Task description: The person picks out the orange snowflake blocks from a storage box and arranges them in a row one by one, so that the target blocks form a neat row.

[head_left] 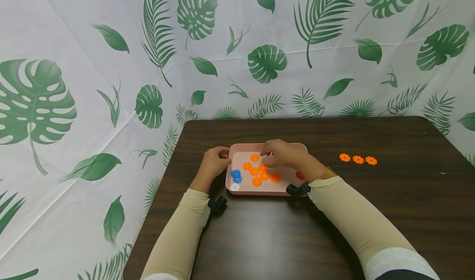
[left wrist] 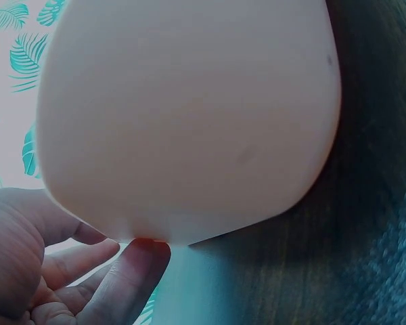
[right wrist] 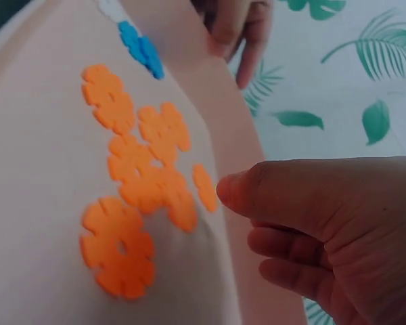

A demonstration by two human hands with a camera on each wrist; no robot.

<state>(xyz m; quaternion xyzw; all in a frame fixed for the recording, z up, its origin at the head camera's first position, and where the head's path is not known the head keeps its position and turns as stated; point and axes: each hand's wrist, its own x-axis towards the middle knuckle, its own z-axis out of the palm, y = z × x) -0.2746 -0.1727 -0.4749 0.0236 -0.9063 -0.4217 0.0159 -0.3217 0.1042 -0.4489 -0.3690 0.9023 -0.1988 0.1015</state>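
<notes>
A shallow pink tray (head_left: 268,192) holds several orange flower-shaped discs (head_left: 254,171), blue ones (head_left: 236,176) and a white one (head_left: 235,187) at its left end, and a red one (head_left: 299,175) near the right wrist. My left hand (head_left: 214,162) pinches the tray's left rim; in the left wrist view its fingertips touch the tray's edge. Over the tray's middle hovers my right hand (head_left: 283,155), thumb and forefinger apart, near the orange discs. In the right wrist view the thumb tip is beside an orange disc (right wrist: 204,187), and the forefinger is mostly hidden.
Three orange flower-shaped discs (head_left: 358,159) lie in a row on the dark wooden table (head_left: 400,197), right of the tray. A white cloth with green leaves (head_left: 230,94) hangs behind and to the left of the table.
</notes>
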